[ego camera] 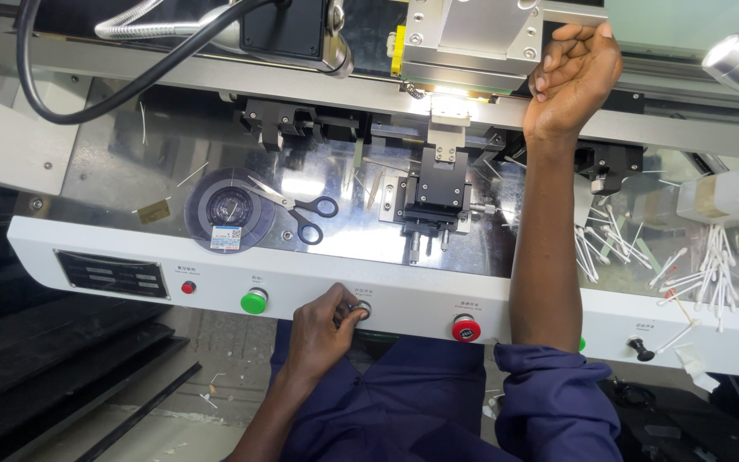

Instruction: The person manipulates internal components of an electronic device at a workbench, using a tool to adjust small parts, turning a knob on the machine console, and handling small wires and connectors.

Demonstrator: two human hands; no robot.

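Left hand (322, 329) low on the white front panel (404, 295) of the machine, fingers pinched narrow around a small silver knob (361, 309), thumb and forefinger placed as if for turning it. Green button (254, 300) just left of that hand, small red button (188, 287) further left, red mushroom button (465, 327) just right of it. Right hand (573, 73) reaches far up past the shiny plate, fingers curled loosely over the metal housing (472, 30) at the top rail, seemingly resting or steadying there; whether it grips anything, cannot tell. Between the hands: black slide fixture (434, 201), scissors (297, 205) lying on a tape reel (228, 210). Cotton swabs (712, 274) scattered right of the right forearm, black toggle (641, 348) below them.
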